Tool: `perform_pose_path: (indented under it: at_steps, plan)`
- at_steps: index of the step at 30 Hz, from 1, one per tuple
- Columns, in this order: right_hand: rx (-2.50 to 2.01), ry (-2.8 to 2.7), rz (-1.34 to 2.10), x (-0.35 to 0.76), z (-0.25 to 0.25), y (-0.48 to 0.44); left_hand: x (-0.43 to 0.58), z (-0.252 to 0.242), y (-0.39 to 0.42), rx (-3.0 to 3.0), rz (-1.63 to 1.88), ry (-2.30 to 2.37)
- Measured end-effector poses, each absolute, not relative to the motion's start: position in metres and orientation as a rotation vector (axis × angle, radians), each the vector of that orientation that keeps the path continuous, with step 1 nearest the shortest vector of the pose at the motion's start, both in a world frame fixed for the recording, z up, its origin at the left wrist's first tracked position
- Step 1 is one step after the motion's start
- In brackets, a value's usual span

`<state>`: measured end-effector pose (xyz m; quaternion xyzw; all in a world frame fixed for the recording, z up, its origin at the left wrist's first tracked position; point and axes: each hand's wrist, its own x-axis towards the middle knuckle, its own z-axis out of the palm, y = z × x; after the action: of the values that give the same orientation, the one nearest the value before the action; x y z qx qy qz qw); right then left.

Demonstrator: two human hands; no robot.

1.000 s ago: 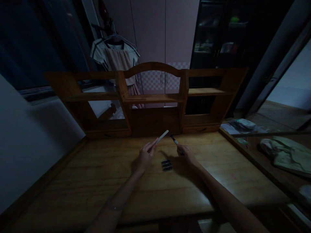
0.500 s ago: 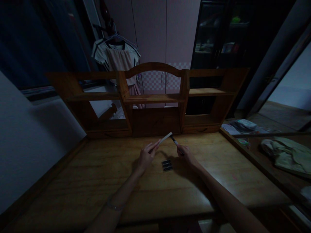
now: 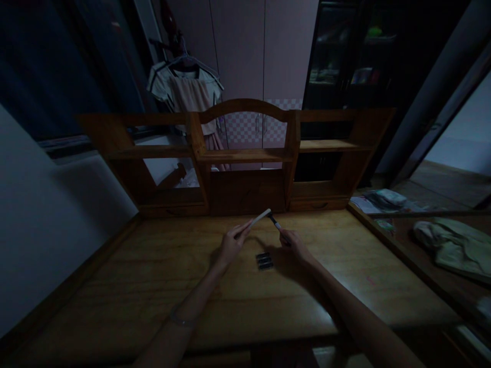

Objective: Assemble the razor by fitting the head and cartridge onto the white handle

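My left hand (image 3: 232, 244) is closed round the lower end of a slim pale strip (image 3: 261, 217), which points up and to the right. My right hand (image 3: 293, 244) is closed on the dark and light handle of a razor (image 3: 274, 221). The razor's dark head meets or nearly meets the far tip of the strip; I cannot tell whether they touch. Both are held above the wooden desk (image 3: 153, 286). Below and between my hands lies a small clear pack of dark cartridges (image 3: 264, 261), flat on the desk.
A wooden shelf unit (image 3: 245, 155) with open compartments stands along the desk's back edge. To the right, past a raised ledge, lie a pale cloth bag or garment (image 3: 456, 245) and papers (image 3: 364, 203). Clothes (image 3: 187, 87) hang behind the shelf. The room is dim.
My hands keep nearly the same pose, with the razor head still at the strip's tip. The whole view has shifted very slightly.
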<state>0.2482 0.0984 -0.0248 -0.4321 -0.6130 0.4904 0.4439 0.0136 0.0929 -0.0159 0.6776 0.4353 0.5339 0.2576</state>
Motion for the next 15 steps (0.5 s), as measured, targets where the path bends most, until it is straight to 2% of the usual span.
perform_pose_path:
  at_steps: [15]
  plan:
    - [-1.081,-1.545,1.159,0.2489,-0.0304,0.1009,0.0119,-0.0148,0.0902,1.919,1.481,1.186]
